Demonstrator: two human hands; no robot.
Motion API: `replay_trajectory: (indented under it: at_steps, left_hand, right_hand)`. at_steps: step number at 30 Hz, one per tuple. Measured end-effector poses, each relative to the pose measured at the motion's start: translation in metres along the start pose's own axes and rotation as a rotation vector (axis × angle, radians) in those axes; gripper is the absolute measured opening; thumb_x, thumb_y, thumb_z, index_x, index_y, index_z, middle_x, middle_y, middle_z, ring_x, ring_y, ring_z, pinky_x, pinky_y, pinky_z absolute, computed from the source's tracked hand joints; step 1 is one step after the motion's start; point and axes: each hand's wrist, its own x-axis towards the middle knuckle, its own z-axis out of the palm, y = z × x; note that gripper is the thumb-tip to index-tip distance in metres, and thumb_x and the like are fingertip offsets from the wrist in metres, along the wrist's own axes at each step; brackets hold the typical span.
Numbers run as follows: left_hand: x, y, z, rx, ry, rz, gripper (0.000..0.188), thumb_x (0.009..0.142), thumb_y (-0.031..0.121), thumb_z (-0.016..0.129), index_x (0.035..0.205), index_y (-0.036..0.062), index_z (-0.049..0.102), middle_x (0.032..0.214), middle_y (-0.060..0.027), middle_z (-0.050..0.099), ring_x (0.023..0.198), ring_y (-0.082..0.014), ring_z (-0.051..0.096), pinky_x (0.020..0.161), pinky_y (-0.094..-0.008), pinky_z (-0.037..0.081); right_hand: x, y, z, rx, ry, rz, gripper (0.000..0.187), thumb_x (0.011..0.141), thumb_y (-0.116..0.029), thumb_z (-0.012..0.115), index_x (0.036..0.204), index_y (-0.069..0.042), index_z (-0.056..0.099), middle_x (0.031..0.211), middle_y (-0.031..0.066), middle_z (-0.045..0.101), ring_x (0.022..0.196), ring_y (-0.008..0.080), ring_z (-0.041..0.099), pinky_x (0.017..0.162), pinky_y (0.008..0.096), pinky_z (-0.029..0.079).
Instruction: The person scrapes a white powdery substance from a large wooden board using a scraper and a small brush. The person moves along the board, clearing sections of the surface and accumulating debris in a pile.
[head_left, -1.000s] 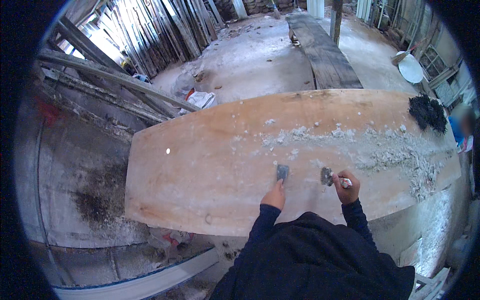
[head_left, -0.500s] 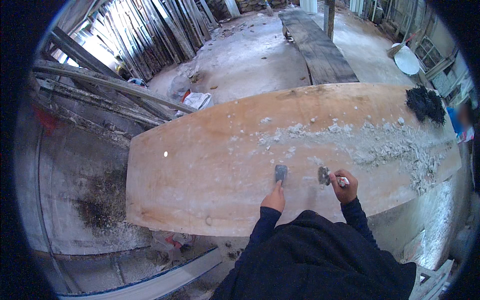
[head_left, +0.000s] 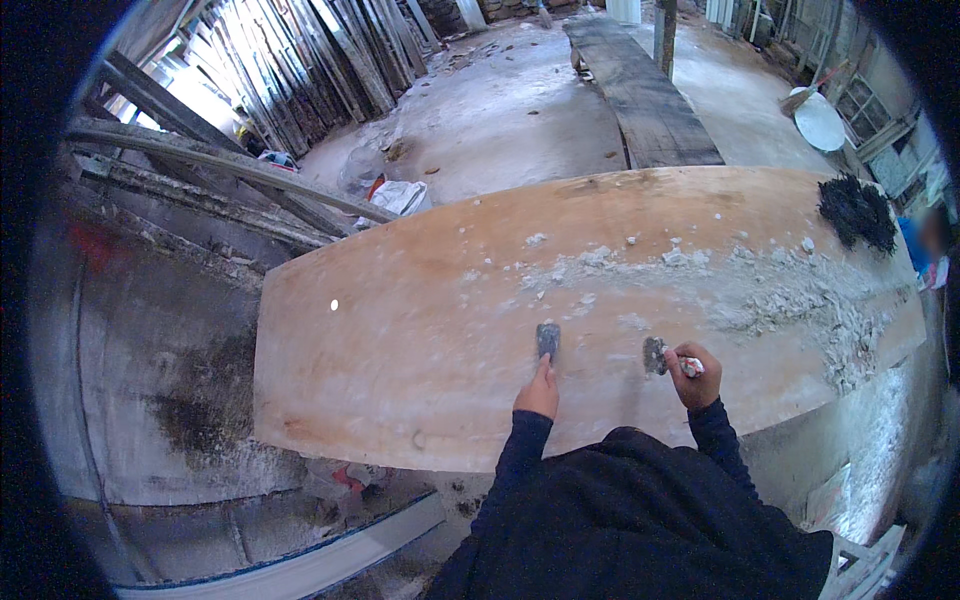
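My left hand is closed around the handle of a putty knife, its grey blade pointing away from me above the wooden board. To its right, my right hand grips a second putty knife, with a pale handle and a blade caked in greyish-white paste. Both tools are over the near middle of the board. Beyond and to the right of my hands, crumbly white plaster-like paste is spread in lumps. Whether either blade touches the wood, I cannot tell.
A black bristly clump lies at the board's far right corner. Behind the board stands a long dark bench. Old timber beams lean at the left, near a white sack. A white round basin is at the back right.
My left hand has shifted slightly left with its putty knife, and the blade now points straighter away. My right hand has moved a little right and down in the picture, still gripping its tool.
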Motion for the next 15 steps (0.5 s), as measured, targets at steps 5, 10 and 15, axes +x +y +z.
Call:
replay_trajectory:
  at_steps: [5, 10, 15]
  left_hand:
    - [0.010, 0.001, -0.009, 0.015, -0.012, 0.085, 0.041, 0.088, 0.034, 0.035, 0.126, 0.0212, 0.041, 0.089, -0.0232, 0.060, 0.082, -0.0423, 0.057, 0.073, -0.0498, 0.046]
    - [0.000, -0.001, -0.006, 0.023, -0.055, 0.037, 0.040, 0.088, 0.033, 0.036, 0.125, 0.0194, 0.043, 0.093, -0.0228, 0.060, 0.085, -0.0412, 0.057, 0.076, -0.0486, 0.045]
    - [0.033, 0.007, -0.009, -0.023, 0.026, 0.114, 0.040, 0.088, 0.033, 0.036, 0.124, 0.0176, 0.044, 0.093, -0.0228, 0.060, 0.084, -0.0406, 0.058, 0.076, -0.0487, 0.045]
  right_hand:
    - [0.002, -0.011, 0.005, -0.001, -0.034, -0.047, 0.015, 0.077, -0.013, 0.065, 0.066, -0.006, 0.057, 0.061, 0.0083, 0.059, 0.055, 0.0217, 0.059, 0.050, 0.0294, 0.045]
    - [0.001, -0.015, 0.005, 0.014, -0.038, -0.057, 0.016, 0.076, -0.013, 0.065, 0.066, -0.005, 0.056, 0.062, 0.0083, 0.058, 0.056, 0.0218, 0.059, 0.051, 0.0293, 0.045]
    - [0.003, -0.021, 0.004, 0.022, -0.059, -0.062, 0.016, 0.076, -0.014, 0.065, 0.065, -0.005, 0.056, 0.061, 0.0081, 0.058, 0.055, 0.0214, 0.059, 0.050, 0.0295, 0.045]
